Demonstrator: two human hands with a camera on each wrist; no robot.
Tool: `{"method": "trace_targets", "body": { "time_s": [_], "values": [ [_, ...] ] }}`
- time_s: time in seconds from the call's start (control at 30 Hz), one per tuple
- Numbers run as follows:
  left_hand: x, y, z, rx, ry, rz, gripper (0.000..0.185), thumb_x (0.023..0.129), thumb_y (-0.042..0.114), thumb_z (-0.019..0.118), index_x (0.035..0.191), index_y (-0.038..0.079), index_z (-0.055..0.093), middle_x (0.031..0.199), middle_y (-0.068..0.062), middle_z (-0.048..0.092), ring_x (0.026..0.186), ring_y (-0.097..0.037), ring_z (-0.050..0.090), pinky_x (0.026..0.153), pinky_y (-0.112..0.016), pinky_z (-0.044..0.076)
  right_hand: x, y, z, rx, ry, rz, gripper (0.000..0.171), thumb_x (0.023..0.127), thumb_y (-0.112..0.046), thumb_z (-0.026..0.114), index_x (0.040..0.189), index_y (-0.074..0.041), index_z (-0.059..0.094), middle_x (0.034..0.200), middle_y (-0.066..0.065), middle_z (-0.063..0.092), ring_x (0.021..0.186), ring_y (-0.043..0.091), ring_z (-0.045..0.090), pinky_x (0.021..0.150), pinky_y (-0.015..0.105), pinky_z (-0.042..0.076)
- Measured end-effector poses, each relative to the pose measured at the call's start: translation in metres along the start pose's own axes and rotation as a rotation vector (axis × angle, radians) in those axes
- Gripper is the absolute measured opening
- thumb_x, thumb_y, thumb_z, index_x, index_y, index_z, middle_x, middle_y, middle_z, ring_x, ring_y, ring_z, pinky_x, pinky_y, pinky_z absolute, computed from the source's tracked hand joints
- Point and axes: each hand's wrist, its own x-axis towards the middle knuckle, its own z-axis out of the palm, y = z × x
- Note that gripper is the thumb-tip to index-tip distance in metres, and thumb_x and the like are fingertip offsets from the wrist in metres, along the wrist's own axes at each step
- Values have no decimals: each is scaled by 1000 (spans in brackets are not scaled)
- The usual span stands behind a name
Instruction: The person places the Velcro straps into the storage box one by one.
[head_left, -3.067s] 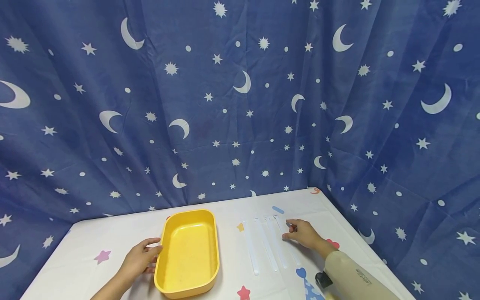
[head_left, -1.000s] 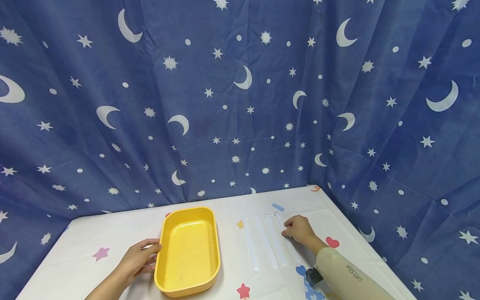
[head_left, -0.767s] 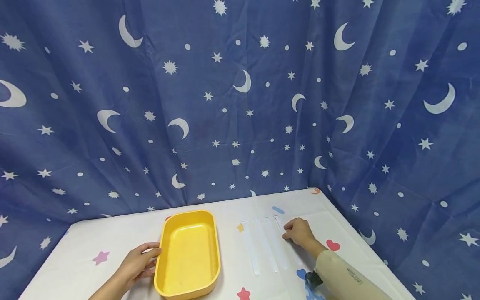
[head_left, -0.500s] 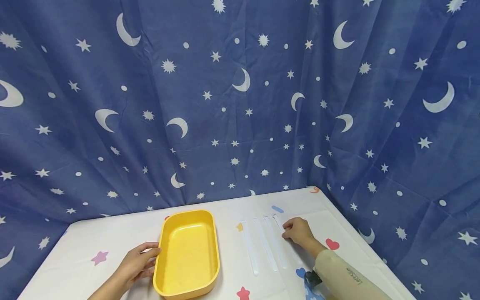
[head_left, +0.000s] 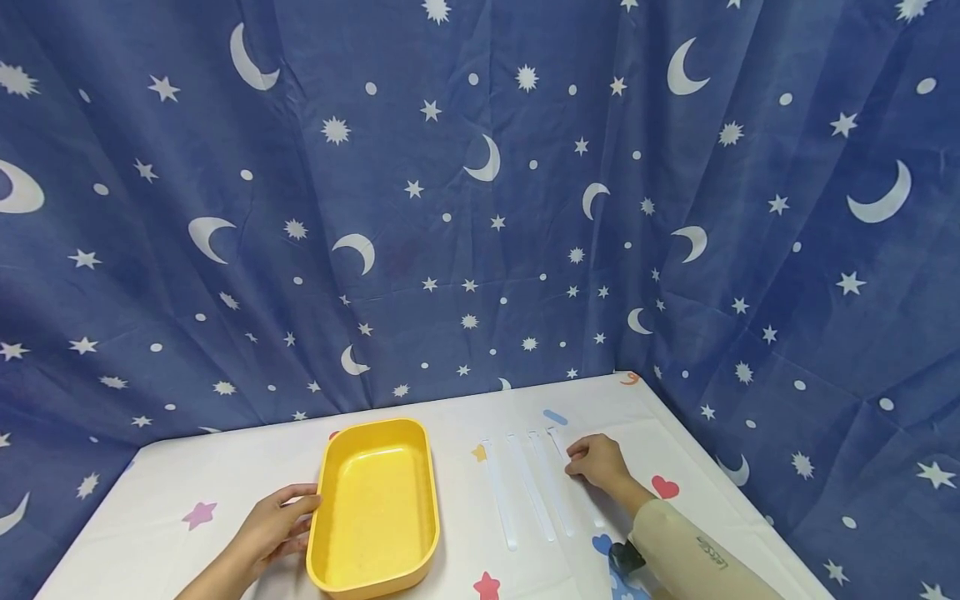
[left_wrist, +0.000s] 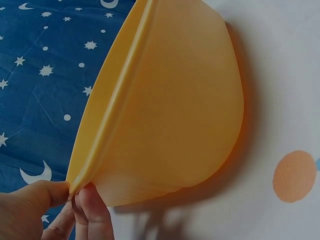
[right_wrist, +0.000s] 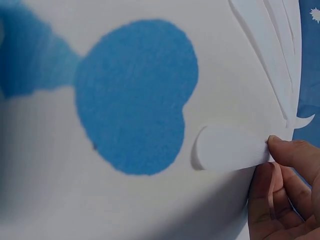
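Right hand point(head_left: 597, 463) pinches end of rightmost white strip point(right_wrist: 227, 149) on bench; left hand point(head_left: 273, 522) grips yellow tray point(head_left: 375, 504) rim. I judge thin strip may slip.

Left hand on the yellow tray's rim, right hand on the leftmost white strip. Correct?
Not quite. The right hand is on the rightmost white strip, not the leftmost; the head view shows it. The left hand does grip the yellow tray by its rim.
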Motion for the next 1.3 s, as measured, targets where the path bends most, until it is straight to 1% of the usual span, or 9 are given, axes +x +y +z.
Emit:
{"method": "trace_targets", "body": {
  "time_s": [0.23,0.53,0.8,1.13,1.3],
  "values": [
    [1,0,0,-8,2,0,52,95,24,64,135,-5,48,92,-2,68,74,-12,69,64,-31,60,2,1,0,30,-13,26,24,68,-1,81,90,1,72,67,1,60,61,13,54,54,22,45],
    [0,-1,0,-12,0,1,52,95,23,64,135,-5,48,91,-2,69,74,-12,69,63,-31,60,5,3,2,26,-31,40,23,68,-2,81,89,-1,72,67,0,60,60,12,54,54,22,45],
    [0,-3,0,-12,2,-2,51,95,24,62,135,-5,48,89,-1,69,73,-13,69,63,-30,59,3,0,1,70,-36,56,23,68,2,80,90,1,71,67,1,61,56,10,55,51,22,48],
    [0,-2,0,-20,2,-7,52,95,25,63,135,-4,49,88,0,69,73,-12,68,63,-30,59,5,0,1,44,-45,75,18,73,-3,78,89,0,72,68,2,61,58,12,56,53,23,47],
    [-1,-2,1,-26,3,-15,51,95,25,62,135,-4,48,87,0,69,73,-12,68,64,-30,59,6,0,2,58,-57,76,18,74,-3,76,91,1,72,70,3,62,60,13,56,55,23,48]
  ]
}}
